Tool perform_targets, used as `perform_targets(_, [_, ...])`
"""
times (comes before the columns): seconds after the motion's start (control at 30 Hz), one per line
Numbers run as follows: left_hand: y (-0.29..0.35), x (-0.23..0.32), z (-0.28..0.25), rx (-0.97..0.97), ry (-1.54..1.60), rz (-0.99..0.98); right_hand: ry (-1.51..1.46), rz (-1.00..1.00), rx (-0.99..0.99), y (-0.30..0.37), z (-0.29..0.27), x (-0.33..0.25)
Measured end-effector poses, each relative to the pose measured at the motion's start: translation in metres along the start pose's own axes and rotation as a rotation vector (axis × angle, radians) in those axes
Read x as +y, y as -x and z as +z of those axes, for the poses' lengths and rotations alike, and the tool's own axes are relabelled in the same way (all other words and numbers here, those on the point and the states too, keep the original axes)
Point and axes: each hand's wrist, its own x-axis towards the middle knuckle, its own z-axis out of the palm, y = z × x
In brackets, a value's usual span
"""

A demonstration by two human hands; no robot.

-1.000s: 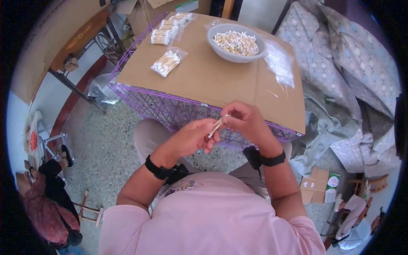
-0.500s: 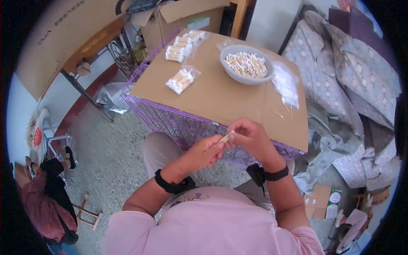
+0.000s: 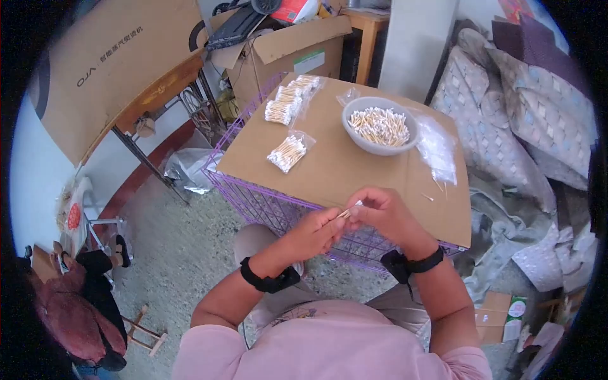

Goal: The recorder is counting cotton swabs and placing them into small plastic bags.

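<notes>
Just past the near edge of the cardboard tabletop (image 3: 329, 171), my two hands meet around a few cotton swabs (image 3: 347, 212). My left hand (image 3: 315, 233) is closed on their wooden sticks. My right hand (image 3: 383, 214) pinches the white tips at the other end. A grey bowl (image 3: 380, 149) heaped with loose cotton swabs (image 3: 379, 126) stands beyond my right hand. To its right lies a stack of clear plastic bags (image 3: 437, 152), with a few stray swabs (image 3: 428, 197) nearer me. A filled bag of swabs (image 3: 288, 152) lies to the left, with several more packs (image 3: 285, 104) behind it.
The tabletop rests on a purple wire cage (image 3: 266, 209). Crumpled patterned covers (image 3: 487, 120) are heaped at the right. Behind stands an open cardboard box (image 3: 285, 63). Another person (image 3: 76, 304) sits at the far left beside a small wooden stool (image 3: 145, 329).
The whole scene has shifted right and downward in the view as my head moved. My hands stay together on the swabs, whose white tips now show more plainly.
</notes>
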Motion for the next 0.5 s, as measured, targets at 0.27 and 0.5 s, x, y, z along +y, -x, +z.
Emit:
perform_targets(0.27, [-0.035,0.016,-0.138,0.604,-0.961,0.278,-0.035,-0.1,0.286,-0.005,-0.029,0.015])
perform_targets(0.5, [-0.056,0.01,-0.163,0.333,-0.978,0.122,-0.098,-0.119,0.404,-0.001,-0.039,0.029])
